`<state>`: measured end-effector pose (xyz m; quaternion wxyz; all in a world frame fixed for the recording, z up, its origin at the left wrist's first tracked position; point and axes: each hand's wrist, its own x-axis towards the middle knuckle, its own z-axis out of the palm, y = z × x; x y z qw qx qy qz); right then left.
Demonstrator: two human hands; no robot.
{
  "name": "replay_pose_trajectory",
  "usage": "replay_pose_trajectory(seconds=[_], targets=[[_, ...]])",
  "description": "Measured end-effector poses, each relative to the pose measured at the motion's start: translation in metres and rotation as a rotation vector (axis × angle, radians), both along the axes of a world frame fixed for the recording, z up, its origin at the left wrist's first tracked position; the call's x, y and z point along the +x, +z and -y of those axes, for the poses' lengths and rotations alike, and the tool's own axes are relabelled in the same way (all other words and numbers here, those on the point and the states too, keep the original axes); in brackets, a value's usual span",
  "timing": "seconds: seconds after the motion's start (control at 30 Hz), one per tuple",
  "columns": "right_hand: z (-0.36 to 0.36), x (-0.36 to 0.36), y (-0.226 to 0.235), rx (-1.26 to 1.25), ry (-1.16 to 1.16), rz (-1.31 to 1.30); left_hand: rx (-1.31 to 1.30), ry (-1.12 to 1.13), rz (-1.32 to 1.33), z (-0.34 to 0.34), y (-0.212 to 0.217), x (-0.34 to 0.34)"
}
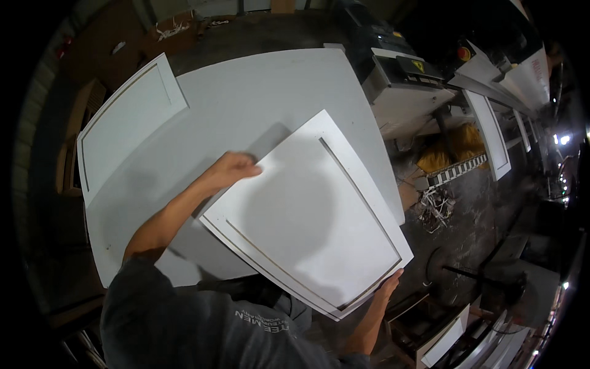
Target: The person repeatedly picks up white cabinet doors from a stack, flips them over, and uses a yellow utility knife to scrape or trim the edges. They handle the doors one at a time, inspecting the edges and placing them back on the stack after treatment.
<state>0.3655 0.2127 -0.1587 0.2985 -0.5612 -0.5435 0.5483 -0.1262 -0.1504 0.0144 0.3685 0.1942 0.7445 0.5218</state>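
My left hand [230,170] gripping far-left edge of white rectangular wooden cabinet door w/ recessed panel [307,215], right hand [388,288] clamped on near-right corner, door btwn both hands, tilted over grey worktable [246,92], 2nd white panel door [126,117] at table's left.

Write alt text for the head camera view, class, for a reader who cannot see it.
A person holds a white cabinet door panel over a white worktable, left hand on its left edge, right hand gripping its near right corner. A second white panel lies at the table's far left; a machine stands to the right.
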Motion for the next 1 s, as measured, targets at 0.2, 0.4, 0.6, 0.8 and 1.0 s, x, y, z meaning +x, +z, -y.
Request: replay_pose_trajectory(seconds=[0.2, 0.4, 0.6, 0.8, 1.0], targets=[[0.0, 0.015, -0.001, -0.237, -0.192, -0.188, -0.261, 0.092, -0.05, 0.046, 0.0, 0.052], [-0.002, 0.015, 0.01, -0.279, -0.256, -0.152, -0.08, 0.297, -0.296, 0.013, -0.044, 0.015], [0.02, -0.033, 0.057, -0.228, -0.169, -0.287, -0.11, 0.194, -0.35, -0.008, -0.036, -0.071], [0.016, -0.06, 0.033, -0.141, -0.069, -0.38, -0.053, 0.335, -0.318, -0.013, -0.03, -0.088], [0.02, -0.062, 0.025, -0.082, -0.101, -0.424, -0.173, 0.308, -0.4, 0.0, -0.051, -0.118]])
